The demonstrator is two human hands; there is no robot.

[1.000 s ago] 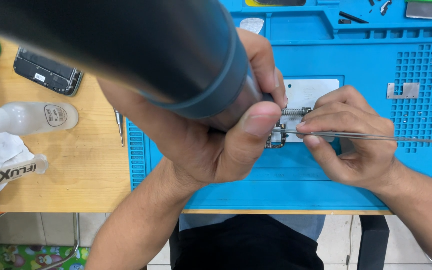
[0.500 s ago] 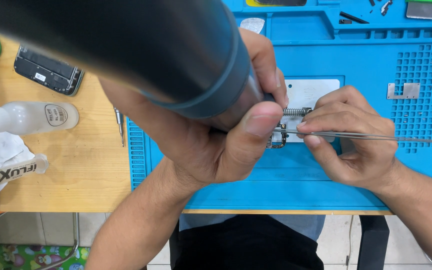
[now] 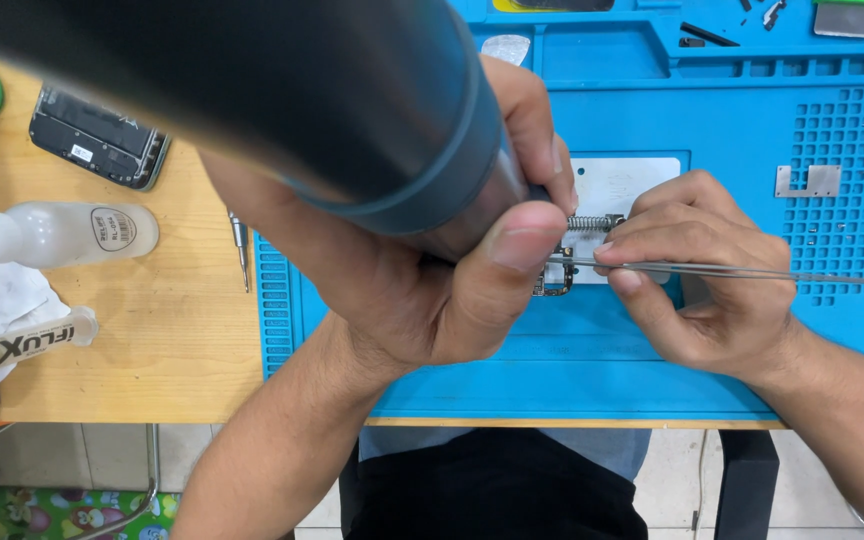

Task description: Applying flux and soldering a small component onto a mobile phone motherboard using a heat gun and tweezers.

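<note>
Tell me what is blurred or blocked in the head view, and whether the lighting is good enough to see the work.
Head view: the dark tool in the left hand is close to the lens, blurred, and hides the upper left; the tweezers in the right hand and the small board are sharp; lighting is even, without harsh glare on the blue mat.

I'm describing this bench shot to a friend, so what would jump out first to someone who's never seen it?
The big dark tool barrel, blurred and close to the camera, fills the upper left, gripped by the left hand. Beside it at centre, the right hand holds thin metal tweezers over a small circuit board on the bright blue work mat. A clear bottle lies at far left.
</note>
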